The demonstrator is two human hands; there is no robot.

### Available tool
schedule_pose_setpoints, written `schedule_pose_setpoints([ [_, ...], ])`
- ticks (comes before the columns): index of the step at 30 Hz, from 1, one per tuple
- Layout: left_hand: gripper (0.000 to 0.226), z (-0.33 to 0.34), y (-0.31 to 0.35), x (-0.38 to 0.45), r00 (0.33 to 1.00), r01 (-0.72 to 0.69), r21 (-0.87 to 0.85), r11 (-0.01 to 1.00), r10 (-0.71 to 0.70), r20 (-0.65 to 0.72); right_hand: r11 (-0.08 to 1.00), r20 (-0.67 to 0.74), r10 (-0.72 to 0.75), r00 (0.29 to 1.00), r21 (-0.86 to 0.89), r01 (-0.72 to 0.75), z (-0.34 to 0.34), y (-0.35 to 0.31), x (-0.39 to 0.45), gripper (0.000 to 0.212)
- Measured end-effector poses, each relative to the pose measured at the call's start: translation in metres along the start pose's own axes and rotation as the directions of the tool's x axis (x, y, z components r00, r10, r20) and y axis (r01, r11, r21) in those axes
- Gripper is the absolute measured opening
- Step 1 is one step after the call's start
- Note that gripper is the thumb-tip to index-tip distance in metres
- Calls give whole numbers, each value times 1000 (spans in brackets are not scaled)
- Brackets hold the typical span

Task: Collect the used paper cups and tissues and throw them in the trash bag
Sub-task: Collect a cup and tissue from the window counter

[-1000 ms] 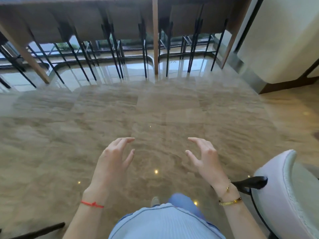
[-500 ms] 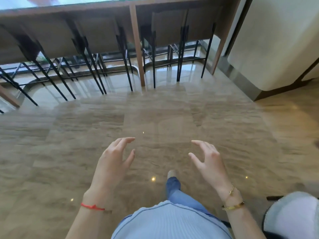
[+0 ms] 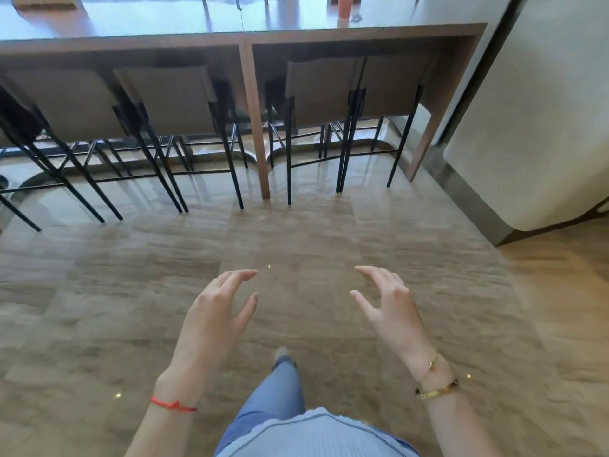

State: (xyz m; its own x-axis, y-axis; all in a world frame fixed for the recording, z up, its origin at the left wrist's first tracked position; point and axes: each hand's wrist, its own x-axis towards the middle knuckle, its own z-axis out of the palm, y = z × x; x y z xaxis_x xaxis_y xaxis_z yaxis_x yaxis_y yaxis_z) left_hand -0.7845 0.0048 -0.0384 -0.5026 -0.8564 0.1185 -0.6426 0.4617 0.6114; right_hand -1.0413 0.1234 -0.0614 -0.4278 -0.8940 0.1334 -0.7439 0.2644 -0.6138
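A polished stone floor [image 3: 329,232] runs up to a long wooden bench [image 3: 296,31] under a window, with dark-legged stools [image 3: 316,94] tucked beneath it and a pale wall panel [image 3: 527,110] to the right. On the far right part of the bench top stands one cup [image 3: 344,6] with an orange body, only partly in view at the top edge; whether it is paper, or used, cannot be told from here. No tissues and no trash bag show anywhere. The left hand [image 3: 214,315] and right hand [image 3: 392,308] hang in the air over the floor, well apart from the bench, fingers [image 3: 240,278] loosely spread and slightly bent, holding nothing. A leg in blue jeans [image 3: 276,390] steps forward between them. If the cup is paper, it should be light and easily crushed, so a gentle wrap round the middle of its wall, or a pinch at the stiffer rim, looks the safest hold; it may carry leftover liquid, so it is best kept upright. Tissues, once found, would be soft and nearly weightless, fit to be gathered into a loose wad in one palm.
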Motion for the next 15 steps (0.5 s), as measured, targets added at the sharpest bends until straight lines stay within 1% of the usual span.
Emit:
schedule_pose_setpoints([
  [8, 32, 29, -22, 180, 1000, -20, 1, 1000, 20, -11, 1000, 20, 17, 1000, 4, -17, 22, 35, 170, 39],
  [15, 33, 31, -25, 361, 997, -78, 21, 997, 78, 7, 1000, -49, 28, 998, 7, -27, 15, 49, 342, 39],
])
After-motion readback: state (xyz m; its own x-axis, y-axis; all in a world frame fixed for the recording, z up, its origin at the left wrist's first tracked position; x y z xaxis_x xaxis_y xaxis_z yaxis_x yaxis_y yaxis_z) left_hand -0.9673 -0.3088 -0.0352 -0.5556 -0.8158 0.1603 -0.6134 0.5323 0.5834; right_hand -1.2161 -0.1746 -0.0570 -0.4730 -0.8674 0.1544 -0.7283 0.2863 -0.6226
